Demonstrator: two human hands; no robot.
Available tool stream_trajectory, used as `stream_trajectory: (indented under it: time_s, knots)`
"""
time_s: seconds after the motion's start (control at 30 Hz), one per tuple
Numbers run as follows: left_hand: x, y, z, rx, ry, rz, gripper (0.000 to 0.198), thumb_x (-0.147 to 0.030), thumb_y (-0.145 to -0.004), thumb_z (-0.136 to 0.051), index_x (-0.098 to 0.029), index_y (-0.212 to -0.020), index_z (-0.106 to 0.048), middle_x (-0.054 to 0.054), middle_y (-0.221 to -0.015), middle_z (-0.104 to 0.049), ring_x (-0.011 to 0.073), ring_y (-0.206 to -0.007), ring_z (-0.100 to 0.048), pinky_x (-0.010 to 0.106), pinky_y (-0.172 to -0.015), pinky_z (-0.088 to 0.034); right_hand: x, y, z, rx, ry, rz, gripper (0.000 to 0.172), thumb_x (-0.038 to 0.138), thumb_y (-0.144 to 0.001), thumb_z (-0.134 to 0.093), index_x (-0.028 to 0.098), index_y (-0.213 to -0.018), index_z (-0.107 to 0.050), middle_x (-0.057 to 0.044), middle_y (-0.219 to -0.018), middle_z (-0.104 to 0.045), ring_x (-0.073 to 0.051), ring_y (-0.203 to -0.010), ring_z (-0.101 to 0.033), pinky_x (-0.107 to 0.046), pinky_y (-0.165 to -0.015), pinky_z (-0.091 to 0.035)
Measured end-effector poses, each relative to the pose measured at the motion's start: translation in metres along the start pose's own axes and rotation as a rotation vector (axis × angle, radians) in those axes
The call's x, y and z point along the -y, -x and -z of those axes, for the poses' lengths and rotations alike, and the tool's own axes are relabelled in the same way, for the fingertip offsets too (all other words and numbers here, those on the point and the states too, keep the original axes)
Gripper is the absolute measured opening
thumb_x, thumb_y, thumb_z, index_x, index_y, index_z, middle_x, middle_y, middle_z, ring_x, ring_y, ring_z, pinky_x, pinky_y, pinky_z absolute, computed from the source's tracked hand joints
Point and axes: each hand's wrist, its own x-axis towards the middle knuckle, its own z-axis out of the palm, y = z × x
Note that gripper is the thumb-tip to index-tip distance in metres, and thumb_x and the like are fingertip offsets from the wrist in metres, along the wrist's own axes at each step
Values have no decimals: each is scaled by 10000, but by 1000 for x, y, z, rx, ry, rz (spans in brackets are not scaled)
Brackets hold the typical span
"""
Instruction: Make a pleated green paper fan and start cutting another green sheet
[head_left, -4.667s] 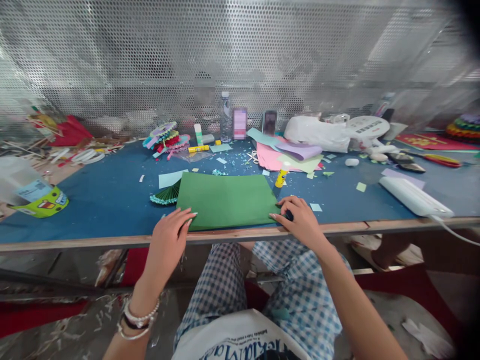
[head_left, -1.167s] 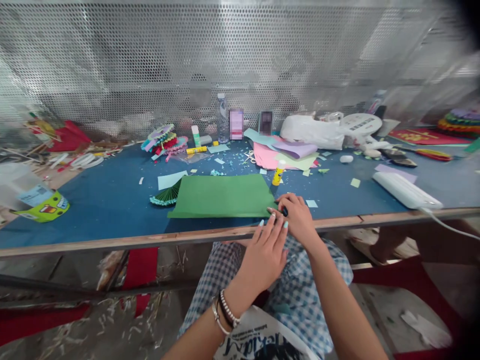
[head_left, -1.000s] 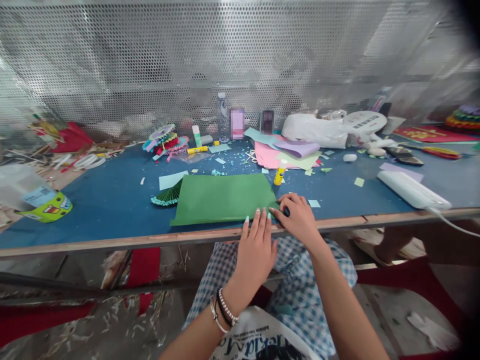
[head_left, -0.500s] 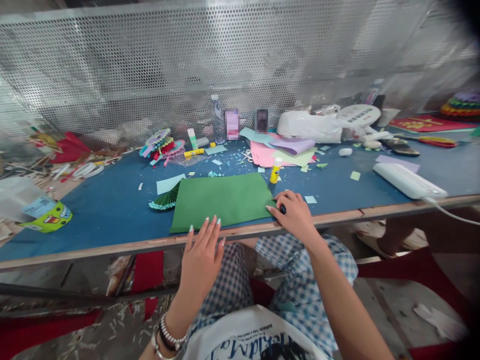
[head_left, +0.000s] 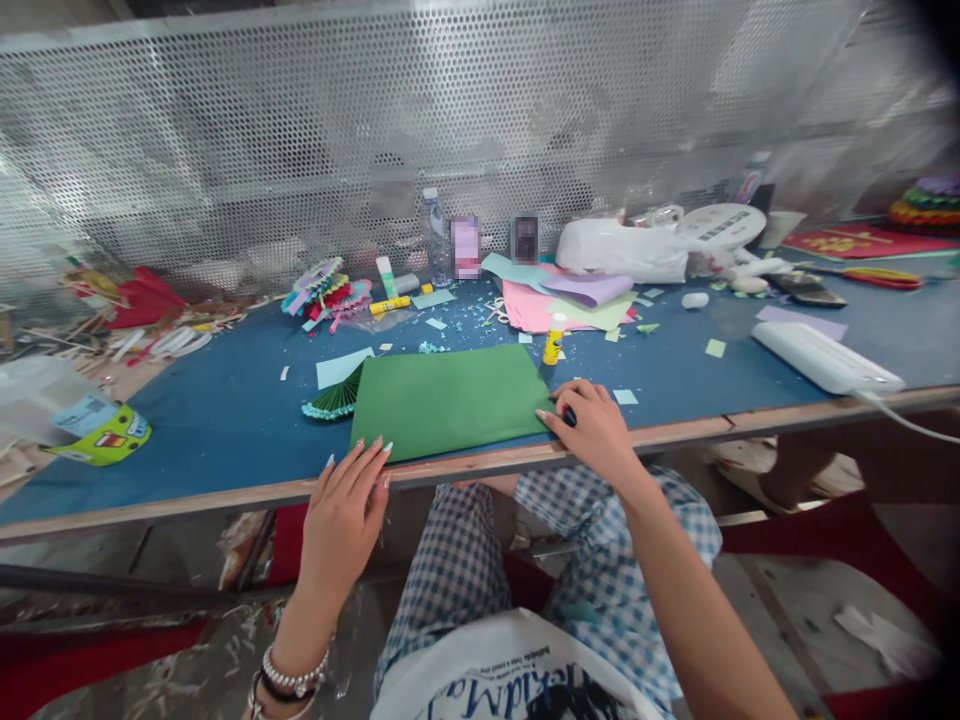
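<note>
A green sheet of paper (head_left: 450,400) lies flat along the near edge of the table. My left hand (head_left: 345,500) is open, its fingers stretched out and resting at the sheet's near left corner. At the right edge of the paper my right hand (head_left: 596,425) is closed, thumb and fingertips pinching the border. A dark spot shows inside its curled fingers, and I cannot make out what it is. From under the paper's left side sticks out a pleated green fan (head_left: 334,397) with light blue trim. Just behind the right corner a yellow glue stick (head_left: 553,342) stands upright.
Behind lie a pile of coloured paper (head_left: 525,305), more glue sticks (head_left: 390,305), a water bottle (head_left: 435,240) and a white plastic bag (head_left: 619,252). A white power bank (head_left: 821,358) with a cable lies right, a plastic cup (head_left: 97,430) left. Paper scraps dot the blue tabletop (head_left: 232,400).
My left hand has slid left along the sheet's near edge to its corner. My right hand stays at the right edge. The view has shifted slightly.
</note>
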Motion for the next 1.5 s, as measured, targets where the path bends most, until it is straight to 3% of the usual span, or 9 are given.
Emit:
stream_trajectory:
  time_s: [0.13, 0.3, 0.5, 0.77, 1.13, 1.23, 1.33, 1.4, 1.5]
  knots:
    - [13, -12, 5, -10, 87, 100, 242, -368, -900, -459, -209, -1024, -593, 90, -1157, -620, 252, -1111, -533, 427, -972, -383, 1, 0, 1, -8, -1, 10, 286, 422, -827, -531, 222, -647, -433, -66, -978, -584, -253, -882, -493, -403, -733, -403]
    - [28, -24, 3, -45, 160, 184, 278, -448, -874, -483, -206, -758, -552, 75, -1009, -648, 246, -993, -562, 417, -906, -380, 3, 1, 2, 10, -1, -7, 295, 426, -837, -519, 221, -642, -433, -66, -976, -579, -255, -899, -493, -397, -734, -401]
    - [29, -30, 2, -22, 111, 274, 372, -541, -861, -449, -204, -785, -585, 60, -821, -649, 240, -818, -516, 350, -747, -395, 2, 1, 2, 2, 6, 9, 289, 423, -833, -526, 217, -648, -445, -69, -976, -581, -249, -899, -501, -385, -736, -402]
    - [25, -43, 16, 281, 8, 380, 404, -576, -843, -432, -222, -772, -615, 48, -822, -661, 250, -795, -498, 312, -659, -365, 2, 0, 3, 16, -9, -2, 287, 410, -832, -539, 211, -648, -444, -58, -974, -590, -233, -898, -505, -367, -745, -393]
    - [26, -36, 11, 153, 7, 479, 315, -507, -815, -517, -206, -860, -597, 57, -831, -655, 255, -827, -555, 339, -689, -418, 4, 2, 0, -28, 16, -39, 255, 377, -823, -556, 213, -657, -451, -60, -974, -605, -240, -905, -501, -365, -732, -393]
    - [9, -33, 9, 17, -89, 462, 215, -390, -844, -519, -206, -899, -615, 71, -931, -654, 285, -927, -545, 404, -785, -431, 4, 1, -1, -26, 33, -39, 254, 380, -815, -571, 213, -661, -457, -54, -967, -603, -238, -899, -498, -363, -731, -393]
    - [-34, -33, 3, -131, -145, 312, 240, -230, -899, -426, -202, -1045, -614, 82, -1148, -616, 286, -1123, -492, 462, -932, -390, 3, 1, -2, -28, 52, -31, 251, 383, -810, -579, 213, -665, -465, -51, -968, -601, -237, -889, -493, -363, -732, -392]
    - [-72, -35, -6, -113, -71, 88, 302, -207, -919, -390, -169, -1150, -581, 83, -1223, -596, 245, -1216, -452, 433, -1023, -351, 3, 1, -2, -25, 60, -24, 251, 388, -812, -576, 212, -669, -467, -52, -970, -600, -236, -889, -491, -363, -735, -391]
    - [-125, -40, -26, 45, -3, -204, 400, -280, -941, -354, -182, -1310, -474, 44, -1420, -439, 227, -1356, -299, 431, -1090, -298, 2, 0, -1, -11, 65, -14, 253, 393, -819, -564, 212, -670, -468, -51, -975, -598, -234, -895, -491, -363, -739, -390]
